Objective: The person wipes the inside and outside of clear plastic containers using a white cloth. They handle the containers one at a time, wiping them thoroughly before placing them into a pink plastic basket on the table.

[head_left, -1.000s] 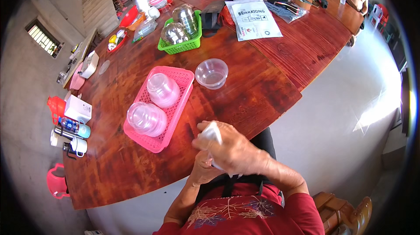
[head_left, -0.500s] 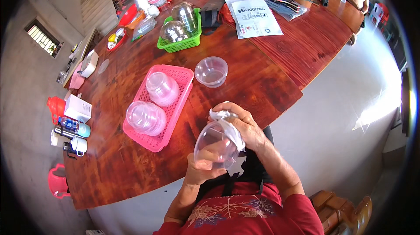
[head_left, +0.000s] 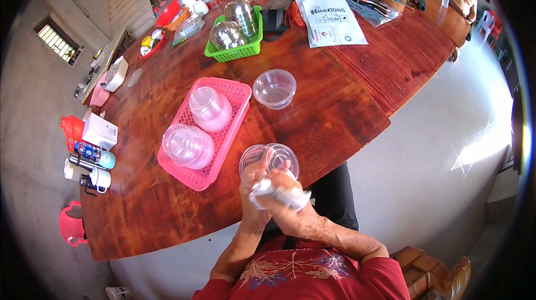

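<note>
My left hand (head_left: 252,202) grips a clear round plastic bowl (head_left: 283,157) from the left and beneath, some fingers showing through its wall. The bowl is held over the table's near edge, its round base facing up. A crumpled white cloth (head_left: 279,195) is bunched in my right hand (head_left: 296,217), against the near side of the bowl. Left of my hands, a pink basket (head_left: 228,144) holds two stacks of upside-down clear bowls, a far stack (head_left: 211,109) and a near stack (head_left: 188,146). Another clear bowl (head_left: 274,89) stands upright beside the basket.
A green basket (head_left: 234,54) with shiny metal bowls stands farther back on the wooden table (head_left: 329,104). Beyond it lies a white printed bag (head_left: 335,23). Bottles and mugs (head_left: 95,160) are at the left edge. Another person (head_left: 463,1) is at the far right.
The bowl has moved up and turned so its base faces up. My right hand with the cloth has moved down and left, from its far right rim to the near side.
</note>
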`<action>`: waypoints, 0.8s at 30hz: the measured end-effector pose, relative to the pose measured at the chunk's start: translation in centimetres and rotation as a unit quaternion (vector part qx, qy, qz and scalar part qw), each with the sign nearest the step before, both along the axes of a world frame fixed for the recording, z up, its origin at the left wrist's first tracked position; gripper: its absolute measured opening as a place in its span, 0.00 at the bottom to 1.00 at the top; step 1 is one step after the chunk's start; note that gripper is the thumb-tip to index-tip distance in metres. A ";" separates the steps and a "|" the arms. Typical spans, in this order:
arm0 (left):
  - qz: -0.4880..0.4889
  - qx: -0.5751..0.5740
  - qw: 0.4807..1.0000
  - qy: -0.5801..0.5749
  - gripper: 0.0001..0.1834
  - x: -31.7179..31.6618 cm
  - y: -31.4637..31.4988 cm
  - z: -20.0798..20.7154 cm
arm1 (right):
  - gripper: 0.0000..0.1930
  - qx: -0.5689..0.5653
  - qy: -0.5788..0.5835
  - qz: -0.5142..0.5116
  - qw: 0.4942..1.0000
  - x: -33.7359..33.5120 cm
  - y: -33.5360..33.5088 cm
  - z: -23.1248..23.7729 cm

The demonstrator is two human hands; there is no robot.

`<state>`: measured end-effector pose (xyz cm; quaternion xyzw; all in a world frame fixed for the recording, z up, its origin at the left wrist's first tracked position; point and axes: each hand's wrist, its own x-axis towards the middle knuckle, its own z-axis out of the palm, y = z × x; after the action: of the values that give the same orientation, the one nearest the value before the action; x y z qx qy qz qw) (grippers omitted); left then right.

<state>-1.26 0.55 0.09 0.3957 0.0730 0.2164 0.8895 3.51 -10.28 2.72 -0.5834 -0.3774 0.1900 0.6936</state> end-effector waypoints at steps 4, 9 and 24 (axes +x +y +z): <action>-0.011 0.056 0.997 0.054 0.18 0.0 0.4 -0.3 | 0.19 -0.063 -0.465 -0.122 0.875 0.8 0.2 -0.9; 0.014 0.168 0.981 0.099 0.24 -1.0 -0.5 -1.0 | 0.21 -0.072 -0.445 -0.155 0.879 3.1 1.6 2.1; -0.013 -0.119 0.991 -0.055 0.32 1.0 1.0 1.2 | 0.19 -0.082 -0.485 -0.235 0.838 1.4 1.1 -3.5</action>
<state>-0.24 1.54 1.31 0.2750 0.0442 0.2165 0.9357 4.94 -9.20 -0.83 -0.7269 -0.5004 -0.2555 0.3950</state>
